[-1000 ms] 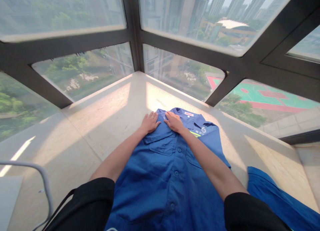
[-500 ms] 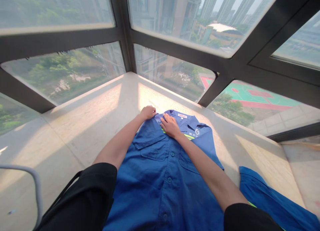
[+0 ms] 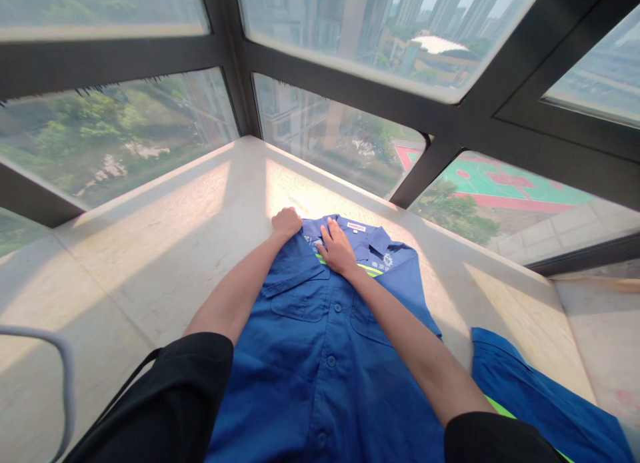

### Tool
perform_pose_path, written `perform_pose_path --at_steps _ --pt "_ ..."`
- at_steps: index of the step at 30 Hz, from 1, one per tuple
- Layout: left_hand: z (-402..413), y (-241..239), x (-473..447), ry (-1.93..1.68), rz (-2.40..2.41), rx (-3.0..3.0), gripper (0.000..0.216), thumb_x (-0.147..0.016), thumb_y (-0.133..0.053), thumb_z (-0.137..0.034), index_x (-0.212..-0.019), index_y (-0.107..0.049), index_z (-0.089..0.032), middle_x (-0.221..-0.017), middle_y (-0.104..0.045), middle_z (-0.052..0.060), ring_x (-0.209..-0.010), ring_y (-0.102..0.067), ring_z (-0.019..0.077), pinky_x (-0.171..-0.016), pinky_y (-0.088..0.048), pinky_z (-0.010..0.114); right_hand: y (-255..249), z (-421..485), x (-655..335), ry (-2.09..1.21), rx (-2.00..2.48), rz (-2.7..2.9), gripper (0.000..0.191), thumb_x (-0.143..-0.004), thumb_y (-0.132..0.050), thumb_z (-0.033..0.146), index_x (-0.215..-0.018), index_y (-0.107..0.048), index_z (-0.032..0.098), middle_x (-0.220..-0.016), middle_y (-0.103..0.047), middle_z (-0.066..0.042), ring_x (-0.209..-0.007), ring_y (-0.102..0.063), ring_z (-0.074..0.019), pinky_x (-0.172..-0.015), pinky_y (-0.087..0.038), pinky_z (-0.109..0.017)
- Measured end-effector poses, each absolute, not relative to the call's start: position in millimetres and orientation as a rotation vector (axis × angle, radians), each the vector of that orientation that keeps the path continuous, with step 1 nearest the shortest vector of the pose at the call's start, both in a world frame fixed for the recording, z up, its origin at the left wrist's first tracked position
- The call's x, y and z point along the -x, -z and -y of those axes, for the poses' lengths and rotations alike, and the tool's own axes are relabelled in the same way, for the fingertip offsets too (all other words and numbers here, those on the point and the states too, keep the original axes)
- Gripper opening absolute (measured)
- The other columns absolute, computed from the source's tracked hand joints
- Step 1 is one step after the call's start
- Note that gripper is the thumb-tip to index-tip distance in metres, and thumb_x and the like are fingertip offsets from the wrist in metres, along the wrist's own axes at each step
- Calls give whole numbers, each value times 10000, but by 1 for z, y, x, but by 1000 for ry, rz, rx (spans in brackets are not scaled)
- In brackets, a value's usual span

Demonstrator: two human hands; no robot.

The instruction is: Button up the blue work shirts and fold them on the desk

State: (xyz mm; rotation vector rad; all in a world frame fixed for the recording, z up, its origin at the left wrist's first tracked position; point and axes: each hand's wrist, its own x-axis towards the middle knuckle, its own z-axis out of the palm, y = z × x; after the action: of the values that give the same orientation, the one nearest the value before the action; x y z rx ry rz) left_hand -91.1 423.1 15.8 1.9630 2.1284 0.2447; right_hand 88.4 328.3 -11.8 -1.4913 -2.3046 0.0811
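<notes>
A blue short-sleeved work shirt (image 3: 295,369) lies spread out, with buttons down its front, chest pockets, a yellow-green stripe and white lettering near the shoulder. At its left shoulder edge, my left hand (image 3: 287,223) is closed on the cloth, fingertips mostly hidden. My right hand (image 3: 339,248) lies flat beside the collar, fingers stretched over the fabric and pressing on it. The sleeve on the left is folded inward across the chest near a pocket. A white label (image 3: 356,227) shows inside the collar.
Another blue garment (image 3: 535,389) with a yellow-green stripe lies at the lower right. A grey curved tube (image 3: 69,383) stands at the lower left. Dark window frames (image 3: 435,123) and glass border the pale stone sill (image 3: 195,216).
My left hand has closed more fully around the shirt's shoulder edge. My right hand stays by the collar, its fingers a little straighter. The whole view has shifted slightly.
</notes>
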Motion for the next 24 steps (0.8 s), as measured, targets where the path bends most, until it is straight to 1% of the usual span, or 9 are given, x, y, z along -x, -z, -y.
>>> perform_pose_path --at_steps 5,7,9,11,12,15,17,21,24 --pt "-412 -17 90 -325 -2079 -2142 305 -925 -451 -264 -1135 -638 -149 -1149 -643 180 -1122 -586 310 -915 -454 429 10 -326 -88 -26 1451 2325 456 -965 -458 293 -1374 -492 94 -1592 -241 -204 -1491 -161 -321 -1176 -223 -515" --pt "-412 -19 94 -349 -1913 -2363 293 -915 -464 -247 -1116 -660 -162 -1168 -626 171 -1140 -557 308 -919 -438 427 10 -325 -87 -11 1417 2345 427 -970 -440 276 -1360 -502 115 -1587 -269 -186 -1489 -178 -307 -1177 -217 -519" --pt "-416 -22 99 -310 -1634 -2611 286 -910 -461 -232 -1039 -710 -175 -1150 -629 155 -1113 -557 300 -902 -434 419 10 -325 -87 -5 1400 2361 406 -972 -429 265 -1346 -511 128 -1575 -303 -178 -1480 -209 -297 -1173 -229 -513" --pt "-421 -25 104 -214 -1422 -2719 303 -905 -460 -232 -981 -751 -198 -1102 -654 129 -1073 -569 285 -889 -434 405 11 -325 -87 -3 1405 2366 396 -968 -435 260 -1332 -520 129 -1559 -336 -179 -1469 -240 -298 -1165 -248 -503" --pt "-423 -26 107 -167 -1384 -2720 309 -900 -466 -235 -983 -763 -216 -1086 -667 114 -1062 -574 279 -887 -435 399 11 -325 -87 -4 1410 2365 393 -966 -439 259 -1327 -524 128 -1551 -350 -180 -1464 -251 -300 -1161 -256 -499" --pt "-426 -28 113 -90 -1433 -2647 297 -872 -517 -267 -1028 -769 -281 -1081 -695 74 -1071 -580 268 -907 -435 384 12 -326 -87 -25 1420 2355 384 -964 -445 261 -1318 -530 137 -1537 -375 -178 -1456 -267 -298 -1152 -269 -498" --pt "-425 -29 115 -79 -1500 -2609 280 -865 -533 -291 -1002 -777 -288 -1087 -702 71 -1090 -581 269 -926 -432 379 12 -326 -87 -41 1423 2350 379 -965 -444 264 -1311 -536 140 -1529 -387 -178 -1454 -271 -298 -1150 -271 -497" --pt "-421 -29 113 -101 -1638 -2546 286 -879 -513 -301 -945 -776 -213 -1051 -707 118 -1076 -599 280 -920 -439 379 12 -325 -87 -65 1426 2347 377 -966 -437 273 -1305 -544 147 -1518 -404 -174 -1448 -282 -305 -1145 -277 -508" --pt "-420 -28 110 -110 -1706 -2504 281 -891 -502 -295 -934 -754 -181 -1055 -700 135 -1082 -599 279 -932 -433 372 12 -325 -87 -82 1422 2344 377 -968 -428 273 -1307 -545 155 -1517 -409 -168 -1448 -284 -304 -1142 -281 -521"
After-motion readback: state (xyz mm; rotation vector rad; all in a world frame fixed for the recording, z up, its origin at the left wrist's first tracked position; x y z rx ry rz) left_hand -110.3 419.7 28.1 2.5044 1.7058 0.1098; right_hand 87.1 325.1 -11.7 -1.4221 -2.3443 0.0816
